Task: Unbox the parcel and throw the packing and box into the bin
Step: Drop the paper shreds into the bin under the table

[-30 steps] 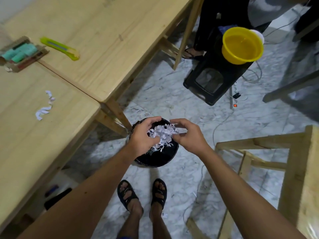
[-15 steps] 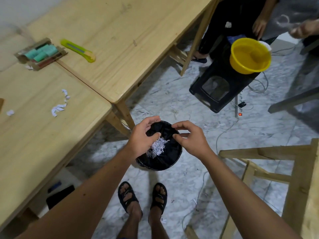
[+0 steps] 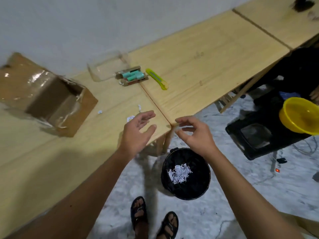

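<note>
brown taped cardboard box (image 3: pixel 43 95) lies tipped on the wooden table (image 3: pixel 198 66), mouth facing right toward both empty, loosely spread hands: left hand (image 3: pixel 138 133), right hand (image 3: pixel 193 135).

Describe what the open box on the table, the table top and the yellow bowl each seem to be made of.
Box: brown cardboard, matte, with glossy clear tape that glints on its side.
Table top: pale wood, smooth and satin, with visible grain; solid or veneer cannot be told.
Yellow bowl: probably plastic, judging by the uniform, slightly translucent colour and thin rim.
</note>
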The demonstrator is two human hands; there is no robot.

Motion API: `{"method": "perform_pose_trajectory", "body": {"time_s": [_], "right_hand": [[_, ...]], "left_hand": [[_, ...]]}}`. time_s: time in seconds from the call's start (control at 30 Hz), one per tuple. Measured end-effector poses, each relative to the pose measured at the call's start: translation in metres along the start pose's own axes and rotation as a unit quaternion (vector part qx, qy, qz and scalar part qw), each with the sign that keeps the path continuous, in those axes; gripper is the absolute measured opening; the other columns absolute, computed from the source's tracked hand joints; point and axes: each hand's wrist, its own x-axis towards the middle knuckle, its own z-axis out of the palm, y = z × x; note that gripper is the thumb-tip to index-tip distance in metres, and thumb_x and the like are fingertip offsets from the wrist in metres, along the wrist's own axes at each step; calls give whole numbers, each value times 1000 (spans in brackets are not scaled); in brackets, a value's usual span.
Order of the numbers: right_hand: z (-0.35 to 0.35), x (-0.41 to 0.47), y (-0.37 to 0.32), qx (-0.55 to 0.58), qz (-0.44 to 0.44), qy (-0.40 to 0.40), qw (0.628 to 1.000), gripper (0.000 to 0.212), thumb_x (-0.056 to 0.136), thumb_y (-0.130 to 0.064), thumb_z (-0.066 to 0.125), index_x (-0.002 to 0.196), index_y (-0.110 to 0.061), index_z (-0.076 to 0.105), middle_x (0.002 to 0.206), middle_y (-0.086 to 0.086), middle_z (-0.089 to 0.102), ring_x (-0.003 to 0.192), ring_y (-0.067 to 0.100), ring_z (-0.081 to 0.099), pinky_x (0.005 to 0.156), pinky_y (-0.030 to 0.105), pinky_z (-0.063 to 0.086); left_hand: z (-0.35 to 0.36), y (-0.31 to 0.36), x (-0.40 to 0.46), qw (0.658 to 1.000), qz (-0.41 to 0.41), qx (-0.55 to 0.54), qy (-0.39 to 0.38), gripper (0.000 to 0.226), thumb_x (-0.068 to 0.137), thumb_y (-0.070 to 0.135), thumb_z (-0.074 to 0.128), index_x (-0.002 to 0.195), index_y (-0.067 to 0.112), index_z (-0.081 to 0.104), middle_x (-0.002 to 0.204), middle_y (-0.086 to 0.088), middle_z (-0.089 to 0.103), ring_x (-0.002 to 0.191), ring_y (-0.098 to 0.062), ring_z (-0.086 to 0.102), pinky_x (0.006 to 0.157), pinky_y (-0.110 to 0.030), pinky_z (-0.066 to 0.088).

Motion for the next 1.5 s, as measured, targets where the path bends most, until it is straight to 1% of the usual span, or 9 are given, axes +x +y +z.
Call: {"method": "perform_pose_trajectory", "body": {"time_s": [0.1, 0.2, 0.37, 0.6, 0.77, 0.93, 1.1, 1.3, 1.5], "right_hand": [[47, 33, -30, -31, -37, -47, 998, 37, 86, -23, 81, 122, -28, 70, 118, -16, 69, 109, 5, 67, 94, 26, 55], [94, 57, -39, -114, -88, -71, 987, 55, 84, -31, 82, 136, -21, 63, 137, -3, 62, 125, 18, 57, 104, 31, 45], [151, 79, -53, -169, -115, -95, 974, 73, 79, -44, 77, 143, -18, 57, 147, 4, 56, 136, 25, 46, 113, 41, 39], [185, 87, -58, -191, -205, -104, 954, 20, 91, -21, 75, 111, -21, 78, 114, -3, 70, 112, 20, 59, 96, 38, 51], [202, 94, -72, -166, -240, -119, 949, 15, 89, -12, 75, 103, -15, 80, 101, -1, 71, 93, 16, 68, 85, 37, 57], [225, 109, -88, -150, -265, -149, 941, 29, 90, -12, 75, 119, -15, 74, 118, 1, 64, 88, 13, 66, 85, 31, 57], [239, 118, -93, -202, -296, -201, 912, 42, 95, -18, 64, 136, -24, 65, 133, 4, 58, 109, 26, 56, 95, 31, 45], [238, 123, -89, -216, -313, -181, 907, 19, 93, -11, 66, 104, -13, 81, 109, 5, 69, 97, 30, 64, 84, 35, 53], [202, 106, -72, -206, -264, -149, 930, 17, 91, -5, 69, 100, -11, 82, 100, 4, 70, 96, 24, 68, 84, 33, 55]], "left_hand": [[-65, -21, -4, 994, 26, 59, 86, 43, 93, 5, 75, 132, 20, 67, 130, 5, 73, 126, -10, 67, 117, -40, 48], [-109, -55, -17, 970, 60, 195, 130, 53, 89, 27, 74, 141, 18, 62, 141, 1, 67, 132, -14, 62, 114, -42, 49], [-144, -98, -31, 931, 77, 334, 130, 71, 92, 41, 63, 153, 6, 48, 161, -4, 46, 156, -14, 28, 130, -48, 24], [-145, -108, -29, 863, 45, 496, 91, 79, 103, 51, 36, 163, 2, 26, 174, -13, 19, 164, -24, 8, 133, -44, 8], [-143, -109, -30, 848, 35, 522, 86, 78, 105, 51, 32, 165, 1, 20, 175, -13, 11, 164, -24, 2, 133, -44, 8], [-142, -108, -29, 851, 35, 517, 86, 77, 105, 48, 35, 164, 1, 20, 176, -13, 11, 164, -23, 2, 134, -43, 6], [-143, -109, -29, 852, 24, 517, 77, 78, 105, 49, 33, 165, 1, 18, 176, -12, 8, 164, -22, -2, 134, -42, 3], [-143, -111, -29, 861, 42, 498, 88, 77, 105, 47, 36, 164, 0, 21, 175, -13, 12, 164, -22, 1, 134, -43, 6], [-136, -119, -32, 876, 108, 452, 130, 60, 105, 26, 50, 155, -6, 40, 167, -22, 33, 160, -31, 26, 129, -50, 25]]}}
